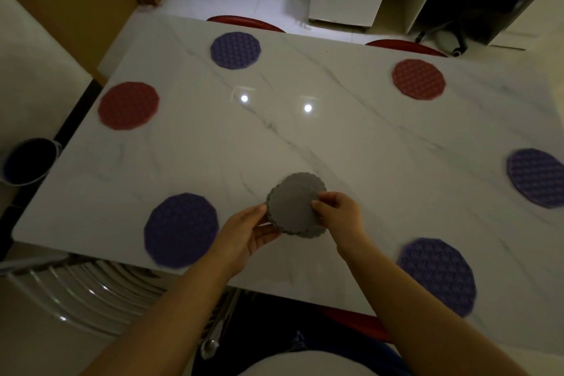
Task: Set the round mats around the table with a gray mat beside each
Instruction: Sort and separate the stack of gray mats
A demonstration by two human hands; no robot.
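Item in hand: stack of gray scallop-edged rubbery mats, held over the white marble-veined table, by the middle of the near edge. Whether it touches the surface: cannot tell.

Left hand: fingers curled under the stack's left rim, thumb against the edge, carrying the weight.
Right hand: thumb and fingertips pinch the right rim of the topmost mat, seemingly parting it from the rest. Number of gray mats in the stack: cannot tell.

Round honeycomb-textured mats lie flat around the table, six in view:
- purple mat at the far edge, towards the left corner
- red mat at the left edge
- red mat towards the far right corner
- purple mat at the right edge
- purple mat at the near left corner
- purple mat at the near edge, right of the hands

No gray mat lies beside any of them yet.

Handling (judgement): the gray mats look thin, light and limp, so not fragile. Rubbery faces probably cling to each other, so two may lift together. Best hold is a pinch at the scalloped rim, peeling one off while the other hand steadies the stack. The glossy table may let a mat slide; lay it down flat rather than toss it.
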